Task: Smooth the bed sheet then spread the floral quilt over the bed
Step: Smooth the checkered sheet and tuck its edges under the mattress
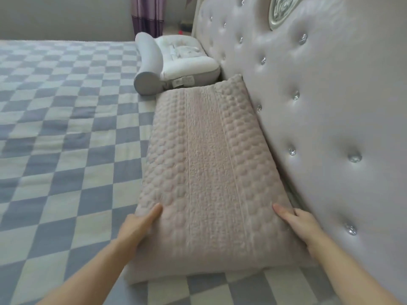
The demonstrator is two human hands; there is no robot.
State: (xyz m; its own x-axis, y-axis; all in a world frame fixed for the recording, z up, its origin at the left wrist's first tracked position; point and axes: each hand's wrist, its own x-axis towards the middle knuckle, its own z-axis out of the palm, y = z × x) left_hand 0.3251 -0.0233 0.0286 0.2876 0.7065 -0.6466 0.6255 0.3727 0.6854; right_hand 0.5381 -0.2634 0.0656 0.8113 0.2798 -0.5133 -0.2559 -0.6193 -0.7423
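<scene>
head cam | looks forward and down along headboard (319, 106) | close over pillow (204, 172)

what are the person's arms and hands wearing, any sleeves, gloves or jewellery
Nothing shows on either. The left hand and right hand are bare, with no gloves, rings or watch in view. Both forearms are bare up to the frame edge, with no sleeve showing. Nails look short and unpainted.

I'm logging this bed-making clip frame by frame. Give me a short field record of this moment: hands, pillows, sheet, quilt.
left hand: grips pink pillow's near left corner
right hand: grips its near right corner
pink pillow: lies along the tufted headboard
white pillow: beyond it, by a grey bolster
checkered sheet: mostly flat
floral quilt: not in view
</scene>
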